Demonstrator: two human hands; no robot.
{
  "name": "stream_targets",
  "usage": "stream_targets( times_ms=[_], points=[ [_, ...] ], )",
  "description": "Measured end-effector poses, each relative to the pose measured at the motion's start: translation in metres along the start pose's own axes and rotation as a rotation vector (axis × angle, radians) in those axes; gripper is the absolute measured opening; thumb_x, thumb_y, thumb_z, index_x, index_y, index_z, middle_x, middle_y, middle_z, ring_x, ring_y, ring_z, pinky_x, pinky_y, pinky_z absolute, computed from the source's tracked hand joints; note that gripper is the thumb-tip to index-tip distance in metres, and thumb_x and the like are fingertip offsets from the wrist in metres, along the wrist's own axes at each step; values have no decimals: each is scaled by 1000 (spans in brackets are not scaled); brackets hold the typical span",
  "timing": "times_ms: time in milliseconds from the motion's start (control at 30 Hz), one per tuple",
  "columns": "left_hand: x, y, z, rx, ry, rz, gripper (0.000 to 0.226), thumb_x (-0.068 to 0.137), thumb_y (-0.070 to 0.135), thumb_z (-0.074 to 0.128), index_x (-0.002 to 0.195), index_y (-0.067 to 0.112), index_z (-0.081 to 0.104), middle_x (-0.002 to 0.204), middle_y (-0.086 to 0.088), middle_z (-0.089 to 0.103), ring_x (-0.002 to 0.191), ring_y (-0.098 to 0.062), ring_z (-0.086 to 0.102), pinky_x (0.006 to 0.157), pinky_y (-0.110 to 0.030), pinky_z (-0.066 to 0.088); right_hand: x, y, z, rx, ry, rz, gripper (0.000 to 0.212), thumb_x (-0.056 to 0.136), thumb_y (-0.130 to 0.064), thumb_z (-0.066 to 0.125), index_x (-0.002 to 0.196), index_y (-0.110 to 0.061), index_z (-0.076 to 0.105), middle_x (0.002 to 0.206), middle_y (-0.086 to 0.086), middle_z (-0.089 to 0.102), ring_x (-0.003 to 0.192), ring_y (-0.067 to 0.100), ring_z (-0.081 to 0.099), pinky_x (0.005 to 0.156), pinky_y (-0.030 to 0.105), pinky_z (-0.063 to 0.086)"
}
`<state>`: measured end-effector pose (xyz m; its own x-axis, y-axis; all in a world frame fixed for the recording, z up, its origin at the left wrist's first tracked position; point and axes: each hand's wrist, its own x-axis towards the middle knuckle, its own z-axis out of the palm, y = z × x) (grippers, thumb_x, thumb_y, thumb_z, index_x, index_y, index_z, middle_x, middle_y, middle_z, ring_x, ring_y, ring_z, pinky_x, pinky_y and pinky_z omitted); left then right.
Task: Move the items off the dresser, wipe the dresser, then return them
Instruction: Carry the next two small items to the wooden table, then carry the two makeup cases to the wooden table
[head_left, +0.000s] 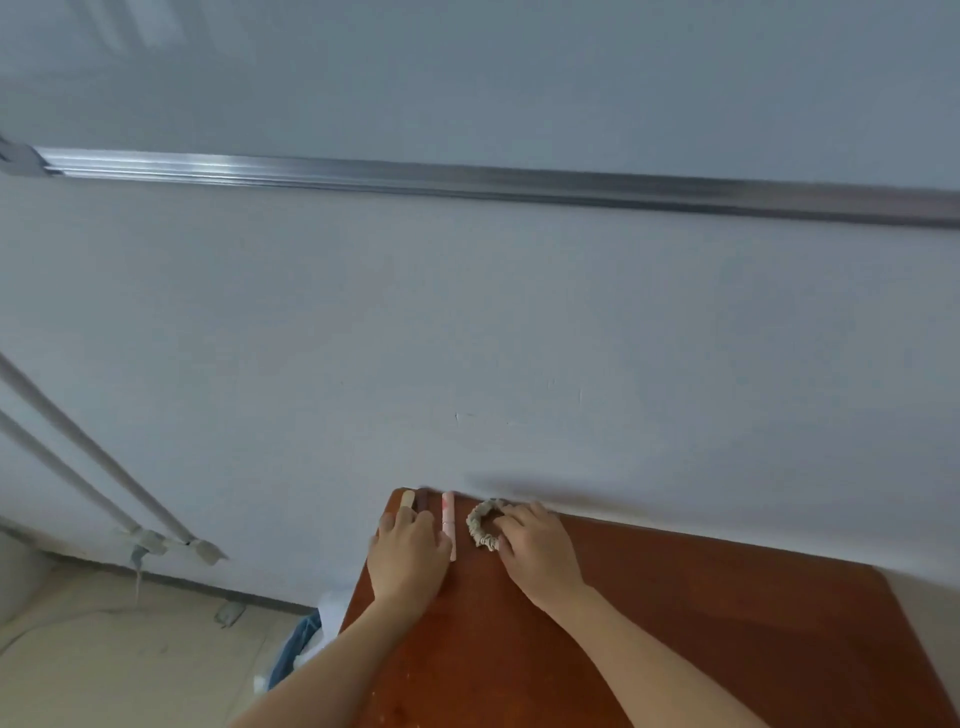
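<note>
Dresser (675, 623): reddish-brown wood top, lower right of view, far edge against the wall (467, 338). Small items grouped at its far-left corner.

L to R: tan stick (408, 500), dark stick (423, 498) just beside it, pink tube (448, 519) lying near-to-far, then beige scrunchie (479, 526) flat on the wood, just right of the tube. All on the dresser, close to the wall.

Left hand (410, 556): palm down, fingers approx. straight and together, laid over the near ends of both sticks. Right edge of hand touches the pink tube. No curl round anything.

Right hand (540, 556): fingers curled over the scrunchie's right half, thumb at its near end, gripping it. Scrunchie's left half shows, right half hidden under fingers. Frame somewhat blurred, so exact finger contact is unclear.

Both forearms come in from the near edge across the wood. Rest of the dresser top right of the hands shows bare wood w/ pale specks at the near edge.

Beyond: grey-white wall w/ horizontal metal rail (467, 179) high up. Far left, two pale pipes (78, 452) slant down to the floor (104, 649). Left of the dresser, low down, a blue cloth (298, 639) w/ sth white next to it.
</note>
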<state>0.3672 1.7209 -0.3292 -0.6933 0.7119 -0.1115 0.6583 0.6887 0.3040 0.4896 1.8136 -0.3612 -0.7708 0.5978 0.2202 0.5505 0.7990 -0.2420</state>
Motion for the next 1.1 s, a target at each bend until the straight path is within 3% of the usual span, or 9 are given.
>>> stream_targets(
  times_ms=[133, 300, 400, 500, 700, 800, 867, 1000, 1100],
  points=[
    [1, -11, -15, 17, 3, 177, 33, 92, 25, 39, 119, 19, 56, 133, 7, 47, 129, -19, 32, 99, -30, 30, -13, -8, -28, -130, 62, 95, 28, 50, -21, 85, 75, -24, 73, 65, -14, 64, 63, 9, 60, 51, 18, 49],
    [-10, -27, -40, 36, -22, 465, 43, 94, 31, 36, 135, 22, 39, 144, 8, 35, 137, -19, 21, 109, -33, 21, -43, -41, -61, -299, 76, 287, 27, 49, -20, 87, 70, -22, 71, 66, -11, 64, 65, 11, 61, 54, 22, 52],
    [-24, -35, -48, 120, -30, 640, 49, 95, 37, 34, 141, 24, 28, 150, 7, 26, 139, -20, 17, 112, -35, 17, -73, -68, -80, -294, 33, 426, 27, 72, -21, 74, 98, -16, 71, 98, 2, 69, 96, 23, 63, 76, 37, 53],
    [-48, -32, -52, 168, -69, 751, 54, 96, 41, 31, 145, 23, 19, 154, 3, 17, 143, -24, 9, 114, -41, 17, -114, -92, -93, -321, -65, 539, 43, 95, -30, 43, 136, -19, 44, 147, 8, 35, 138, 27, 27, 110, 44, 25],
    [-115, 4, -62, 165, -141, 1029, 56, 99, 44, 23, 148, 22, 11, 158, -2, 3, 145, -26, -5, 116, -46, 6, -204, -115, -133, -415, -99, 755, 55, 96, -42, 35, 146, -29, 17, 157, 7, 5, 145, 24, 2, 116, 42, 5],
    [-156, 26, -69, 160, -124, 1165, 55, 99, 43, 20, 148, 23, 10, 158, -1, 1, 145, -26, -7, 117, -44, 6, -252, -126, -158, -490, -16, 865, 52, 91, -48, 34, 139, -30, 37, 148, 13, 34, 137, 29, 31, 108, 48, 30],
    [-189, 40, -72, 140, -117, 1249, 55, 99, 44, 20, 148, 23, 9, 158, 0, 1, 145, -26, -8, 117, -43, 5, -291, -129, -169, -491, -21, 964, 56, 78, -55, 30, 119, -32, 61, 120, 8, 64, 111, 24, 61, 84, 41, 52],
    [-268, 71, -71, 94, -130, 1430, 54, 98, 45, 21, 148, 24, 11, 157, 3, 5, 145, -23, -6, 117, -41, 4, -388, -150, -192, -603, -24, 1068, 54, 68, -59, 40, 107, -33, 67, 105, 0, 70, 96, 17, 67, 72, 36, 56],
    [-347, 93, -63, 55, -135, 1570, 57, 95, 48, 11, 147, 24, 19, 156, 4, 13, 145, -23, 1, 117, -41, 9, -481, -175, -210, -590, 1, 1206, 56, 66, -58, 40, 114, -33, 54, 107, -1, 70, 98, 16, 67, 74, 36, 56]
  ],
)
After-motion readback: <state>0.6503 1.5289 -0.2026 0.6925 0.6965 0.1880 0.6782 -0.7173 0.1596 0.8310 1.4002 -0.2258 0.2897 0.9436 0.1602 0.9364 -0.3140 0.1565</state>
